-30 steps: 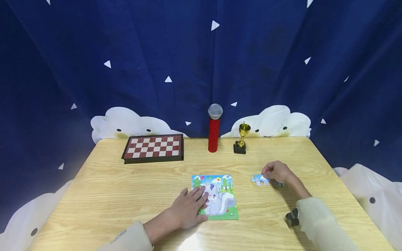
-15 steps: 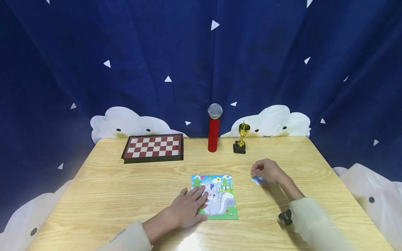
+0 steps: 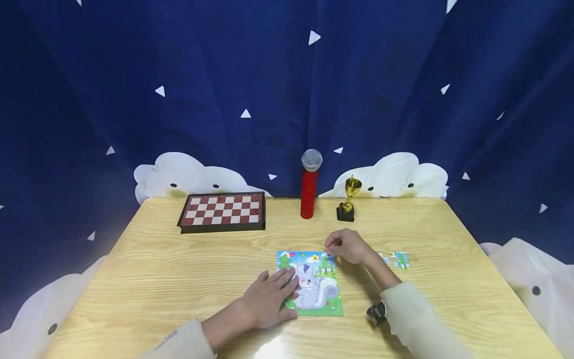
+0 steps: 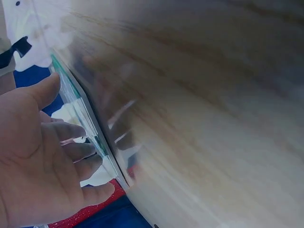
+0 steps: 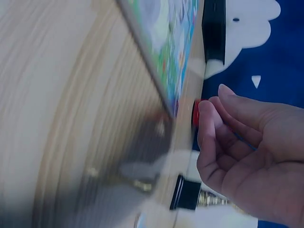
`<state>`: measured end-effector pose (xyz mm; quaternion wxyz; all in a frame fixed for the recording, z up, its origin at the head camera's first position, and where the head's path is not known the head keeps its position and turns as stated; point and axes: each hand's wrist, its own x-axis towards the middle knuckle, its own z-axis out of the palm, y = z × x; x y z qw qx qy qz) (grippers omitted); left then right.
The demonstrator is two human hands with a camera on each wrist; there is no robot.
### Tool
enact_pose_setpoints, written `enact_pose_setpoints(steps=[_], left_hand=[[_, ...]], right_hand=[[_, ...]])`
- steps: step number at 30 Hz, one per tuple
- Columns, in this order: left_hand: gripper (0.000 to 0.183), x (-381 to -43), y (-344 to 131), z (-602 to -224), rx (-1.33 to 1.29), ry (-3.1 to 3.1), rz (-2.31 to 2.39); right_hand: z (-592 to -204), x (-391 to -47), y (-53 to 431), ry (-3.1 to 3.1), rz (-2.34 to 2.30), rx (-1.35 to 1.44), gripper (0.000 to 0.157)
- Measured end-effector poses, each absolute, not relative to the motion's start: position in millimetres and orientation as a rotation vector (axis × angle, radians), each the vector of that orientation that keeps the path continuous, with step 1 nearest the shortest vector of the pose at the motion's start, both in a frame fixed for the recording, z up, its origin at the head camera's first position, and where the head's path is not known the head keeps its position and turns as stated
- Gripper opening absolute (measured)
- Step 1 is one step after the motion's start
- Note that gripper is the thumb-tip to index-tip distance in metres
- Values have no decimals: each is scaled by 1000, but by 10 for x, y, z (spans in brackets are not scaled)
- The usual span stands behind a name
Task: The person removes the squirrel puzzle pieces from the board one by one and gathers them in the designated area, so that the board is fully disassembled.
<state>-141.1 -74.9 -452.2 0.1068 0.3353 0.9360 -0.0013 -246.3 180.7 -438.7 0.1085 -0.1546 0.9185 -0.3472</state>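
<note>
My left hand (image 3: 268,299) lies on the left part of a square picture puzzle (image 3: 320,304) showing a grey squirrel, its fingers straight across the picture. In the left wrist view the left hand (image 4: 42,156) appears palm side on, along the puzzle's thin edge (image 4: 102,135). My right hand (image 3: 352,245) is at the puzzle's upper right corner, fingertips right over it. Its fingers are curled in the right wrist view, where the right hand (image 5: 251,152) shows thumb tip near index fingertip and no thing between them. Loose jigsaw pieces (image 3: 400,259) lie right of the right wrist, partly hidden by it.
A red-and-white chessboard (image 3: 224,209) in a black case lies at the back left. A red microphone (image 3: 309,192) stands upright behind the puzzle, with a small gold trophy cup (image 3: 349,199) to its right. A blue curtain (image 3: 215,89) hangs behind the table (image 3: 157,269).
My right hand has moved left from the loose jigsaw pieces to the puzzle's upper right corner, uncovering some of them. My left hand stays on the puzzle. The head view has shifted slightly.
</note>
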Motion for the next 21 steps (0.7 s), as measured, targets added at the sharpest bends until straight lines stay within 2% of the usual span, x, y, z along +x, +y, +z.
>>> enact_pose_setpoints(steps=[21], left_hand=[[71,-1314,-816,-4516,1052,2748,11]], right_hand=[[-4539,-2371,1152,2573,-1126,-443,12]])
